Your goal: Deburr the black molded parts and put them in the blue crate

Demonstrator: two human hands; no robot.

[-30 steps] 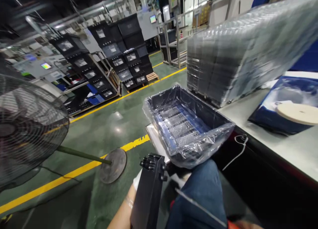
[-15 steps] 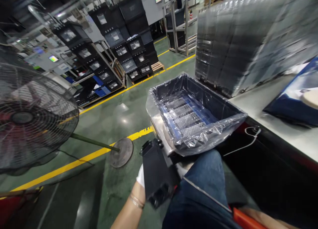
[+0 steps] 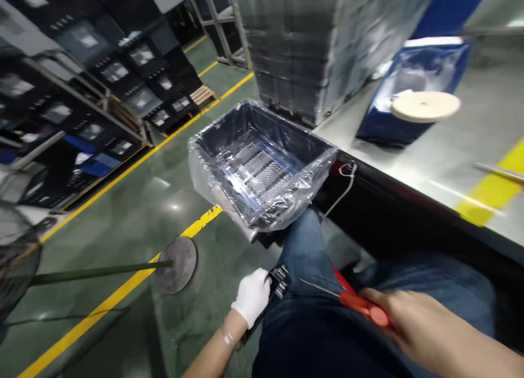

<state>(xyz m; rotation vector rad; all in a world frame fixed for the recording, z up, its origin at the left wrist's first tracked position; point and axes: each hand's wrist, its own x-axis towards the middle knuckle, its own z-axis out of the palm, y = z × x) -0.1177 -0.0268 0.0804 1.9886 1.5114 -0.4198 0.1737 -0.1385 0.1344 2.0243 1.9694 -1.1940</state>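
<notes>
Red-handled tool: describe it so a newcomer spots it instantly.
Start at the plastic-lined dark bin beside the grey workbench. Drop to the jeans-clad lap below; the bare right hand grips the red-handled tool there. Only it has a bright red handle and thin metal tip.

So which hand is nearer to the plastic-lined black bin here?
Left. The gloved left hand sits just below the plastic-lined bin, gripping a black part beside the thigh. The bare right hand, holding a red-handled tool, is farther off to the lower right.
</notes>
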